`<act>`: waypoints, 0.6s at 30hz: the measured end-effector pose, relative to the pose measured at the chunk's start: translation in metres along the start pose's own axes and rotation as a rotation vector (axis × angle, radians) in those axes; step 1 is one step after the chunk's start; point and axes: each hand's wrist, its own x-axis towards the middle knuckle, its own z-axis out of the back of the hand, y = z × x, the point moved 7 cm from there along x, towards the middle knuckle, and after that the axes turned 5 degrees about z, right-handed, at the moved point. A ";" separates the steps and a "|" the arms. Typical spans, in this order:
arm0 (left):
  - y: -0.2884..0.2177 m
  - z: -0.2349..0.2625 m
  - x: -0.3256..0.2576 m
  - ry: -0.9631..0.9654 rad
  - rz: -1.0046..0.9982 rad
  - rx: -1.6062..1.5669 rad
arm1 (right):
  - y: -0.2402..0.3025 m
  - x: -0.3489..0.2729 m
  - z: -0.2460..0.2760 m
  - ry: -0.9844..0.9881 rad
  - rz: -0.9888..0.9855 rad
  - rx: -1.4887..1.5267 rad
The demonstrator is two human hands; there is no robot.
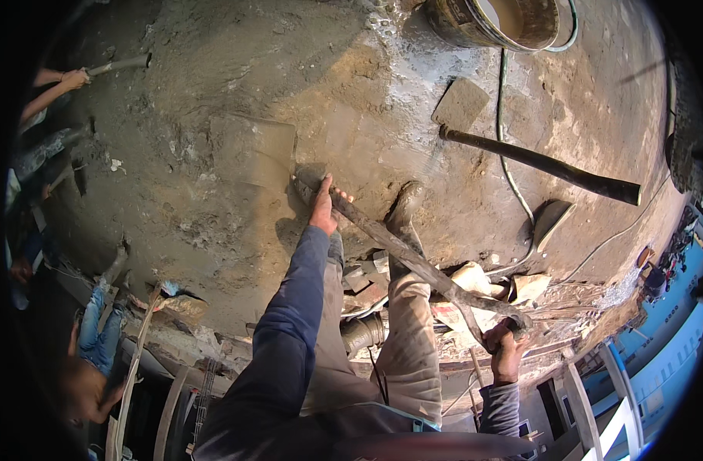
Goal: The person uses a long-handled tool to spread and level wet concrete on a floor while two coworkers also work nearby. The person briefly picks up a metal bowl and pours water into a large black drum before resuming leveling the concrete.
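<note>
My left hand (324, 206) is wrapped around a muddy wooden handle (413, 261), close to its far end. My right hand (506, 352) grips the near end, where the handle forks, at the lower right. The handle slants from the ground ahead of my feet down to the right, across my right leg. Beyond my left hand, a flat, mud-coated blade (268, 150) lies in the wet grey mix (205, 84); it looks like the blade of this hoe. Its join to the handle is hidden by mud and my hand.
A second hoe (551, 165) lies at right, near a mud-stained bucket (474, 23) and a hose (512, 180). Broken bricks (363, 276), a pipe (363, 332) and sacking (474, 280) lie around my legs. Other people work at left, one holding a pole (121, 65).
</note>
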 end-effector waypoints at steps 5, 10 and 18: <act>0.053 0.013 0.002 -0.260 0.110 -0.097 | -0.040 -0.009 0.090 -0.176 -0.060 0.113; 0.278 -0.045 0.012 -0.117 0.367 0.149 | -0.064 -0.080 0.244 -0.573 -0.077 -0.004; 0.364 -0.147 0.135 -0.080 0.430 0.313 | -0.076 -0.034 0.241 -0.728 -0.094 0.010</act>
